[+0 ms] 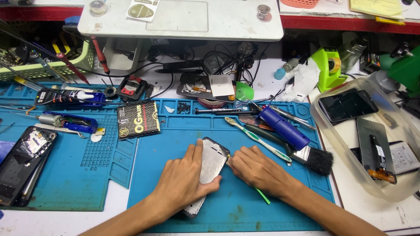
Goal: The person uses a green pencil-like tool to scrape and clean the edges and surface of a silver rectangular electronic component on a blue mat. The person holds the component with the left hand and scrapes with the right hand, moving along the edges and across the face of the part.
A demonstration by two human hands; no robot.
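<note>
Centrally, left hand [186, 181] clamps silver phone frame [211, 166] flat on blue mat [236, 205], steadying it; right hand [256, 170] fingers pinch green tool [261, 195] at its edge.

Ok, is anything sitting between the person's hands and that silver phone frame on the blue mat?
Nothing visible does. The left hand already lies on the silver metal phone frame, fingers wrapped over its edge. The right hand touches its right edge, holding a thin green-handled tool. The white-and-green toothbrush and black-bristled brush lie off to the right.

Both hands on phone frame [211, 168]
</note>
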